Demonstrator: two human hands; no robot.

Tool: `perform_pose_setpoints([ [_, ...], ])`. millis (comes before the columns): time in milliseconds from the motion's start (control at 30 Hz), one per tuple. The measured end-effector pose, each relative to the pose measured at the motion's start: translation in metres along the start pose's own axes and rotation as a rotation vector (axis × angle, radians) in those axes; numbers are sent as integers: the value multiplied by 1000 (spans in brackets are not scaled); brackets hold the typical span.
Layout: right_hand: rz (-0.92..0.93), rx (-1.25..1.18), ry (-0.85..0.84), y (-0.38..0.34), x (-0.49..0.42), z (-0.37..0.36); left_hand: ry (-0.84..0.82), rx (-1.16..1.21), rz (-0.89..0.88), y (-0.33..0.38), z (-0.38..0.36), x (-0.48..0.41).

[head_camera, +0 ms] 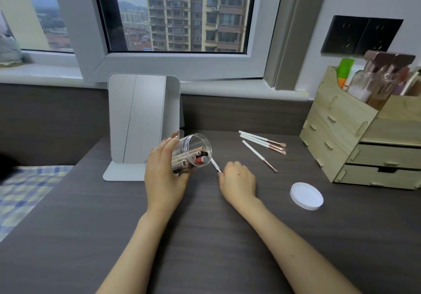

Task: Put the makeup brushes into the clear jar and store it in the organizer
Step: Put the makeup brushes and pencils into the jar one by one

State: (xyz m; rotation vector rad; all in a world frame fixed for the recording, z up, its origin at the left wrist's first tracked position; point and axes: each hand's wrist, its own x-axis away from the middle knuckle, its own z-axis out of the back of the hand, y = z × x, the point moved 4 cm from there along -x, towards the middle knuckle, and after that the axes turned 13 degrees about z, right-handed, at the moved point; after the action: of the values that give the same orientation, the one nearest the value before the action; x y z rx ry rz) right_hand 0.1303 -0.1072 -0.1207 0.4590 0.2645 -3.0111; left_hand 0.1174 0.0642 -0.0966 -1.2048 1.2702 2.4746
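I see a dark wood-grain bench point(205, 236) under a window. My left hand point(164, 170) has its fingers point(169, 144) clamped around a clear jar point(193, 151), a smooth plastic cylinder tipped so its open mouth faces 3 o'clock; inside lie several stick-shaped cosmetics, one with a red end. My right hand point(238, 181), just at the jar's 4 o'clock, has its fingers closed on a slim white-handled brush point(215, 165) whose end points at the jar mouth. Four more makeup brushes point(262, 144), white with rose-gold ferrules, lie loose at the jar's 3 o'clock. A round white lid point(306, 196) lies flat at 4 o'clock. The pale plywood organizer point(337, 132), with drawers and glass bottles on top, stands at the bench's right edge. A white folding mirror point(141, 116) stands behind the jar. The near bench is bare.
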Motion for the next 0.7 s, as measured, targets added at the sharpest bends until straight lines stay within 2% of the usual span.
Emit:
perform_pose_setpoints([
  [100, -91, -68, 14, 12, 1, 6, -25, -7, -2, 0, -2, 0],
  [233, -208, -685, 299, 39, 13, 41, -54, -4, -6, 1, -2, 1],
  [300, -178, -979, 399, 47, 22, 65, -63, -1, -10, 2, -2, 1],
  [367, -82, -1125, 432, 51, 32, 92, -68, 4, -13, 3, -2, 1],
  [467, 67, -1110, 396, 48, 46, 122, -60, 9, -13, 3, -2, 2],
  [600, 182, -910, 357, 24, 51, 133, -72, 22, -8, 6, -2, 4],
  [700, 265, -762, 269, -2, 45, 123, -141, 24, -79, 13, -2, 7],
])
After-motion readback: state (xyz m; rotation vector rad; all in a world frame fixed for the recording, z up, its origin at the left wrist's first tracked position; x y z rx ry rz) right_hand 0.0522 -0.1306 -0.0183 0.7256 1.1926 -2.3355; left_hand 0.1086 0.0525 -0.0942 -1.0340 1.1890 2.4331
